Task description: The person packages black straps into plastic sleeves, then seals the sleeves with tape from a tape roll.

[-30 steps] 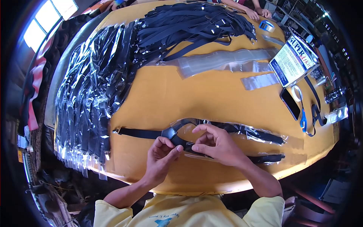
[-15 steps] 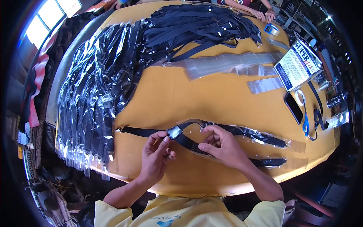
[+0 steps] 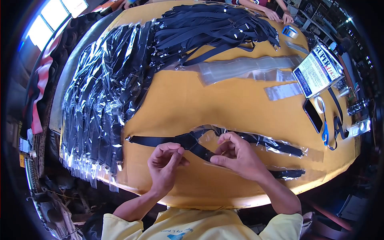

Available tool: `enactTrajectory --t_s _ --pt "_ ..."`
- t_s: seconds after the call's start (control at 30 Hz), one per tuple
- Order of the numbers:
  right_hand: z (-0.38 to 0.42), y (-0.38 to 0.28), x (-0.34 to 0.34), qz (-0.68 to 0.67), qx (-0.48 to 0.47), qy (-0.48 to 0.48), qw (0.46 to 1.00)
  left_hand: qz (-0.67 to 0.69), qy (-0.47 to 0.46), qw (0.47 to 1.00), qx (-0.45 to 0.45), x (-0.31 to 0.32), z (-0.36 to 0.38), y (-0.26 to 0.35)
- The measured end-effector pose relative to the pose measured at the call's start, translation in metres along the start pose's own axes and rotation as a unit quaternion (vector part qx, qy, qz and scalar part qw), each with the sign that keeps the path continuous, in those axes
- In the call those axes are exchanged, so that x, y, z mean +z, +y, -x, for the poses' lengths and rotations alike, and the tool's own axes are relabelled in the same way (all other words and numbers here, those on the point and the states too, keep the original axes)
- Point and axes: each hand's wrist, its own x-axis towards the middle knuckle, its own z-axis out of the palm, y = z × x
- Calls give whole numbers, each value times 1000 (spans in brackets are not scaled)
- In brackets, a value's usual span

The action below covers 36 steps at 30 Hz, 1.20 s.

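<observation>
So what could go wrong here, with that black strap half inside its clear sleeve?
The thin clear sleeve looks crinkled around the black strap, so pushing with the right hand might bunch or tear it. The left hand pinches close to the strap's junction, where it could twist. The scissors and phone lie near the table edge and could be knocked off.

shirt: yellow, short-sleeved | chest: small blue print | forearms, hands (image 3: 166,168): bare

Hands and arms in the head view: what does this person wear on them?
Nothing on the left hand or right hand: no gloves, rings or watch show. Forearms are bare. Short yellow sleeves of a T-shirt end above the elbows; a small blue print sits on the chest.
</observation>
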Motion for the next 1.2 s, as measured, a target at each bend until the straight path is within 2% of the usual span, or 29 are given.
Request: enactTrajectory --t_s 0.07,0.2,0.27,0.4,0.5,0.6,0.87,0.93,1.2 --pt "1 -1 -6 -16 -10 -70 997 -13 6 1000 25 2 0 -2" --pt "-4 -9 -18 -25 1 -78 997 17 18 1000 12 4 2 -4" --pt "-8 -8 -21 -59 36 -114 991 25 11 1000 9 4 3 -4" --pt "-14 -3 -15 -40 0 -113 993 36 -3 999 2 3 5 -5" --pt "-16 -11 -9 -50 38 -91 994 45 -13 999 4 2 5 -7" --pt "-20 -8 -4 -61 9 -68 996 43 -14 999 13 2 6 -9" --pt "-19 -10 8 23 -29 -13 999 40 -18 999 26 4 8 -12" --pt "-21 -8 11 26 -33 -3 999 34 6 999 20 9 9 -11" --pt "-23 -6 20 -1 -52 36 998 56 -5 998 16 10 12 -12"
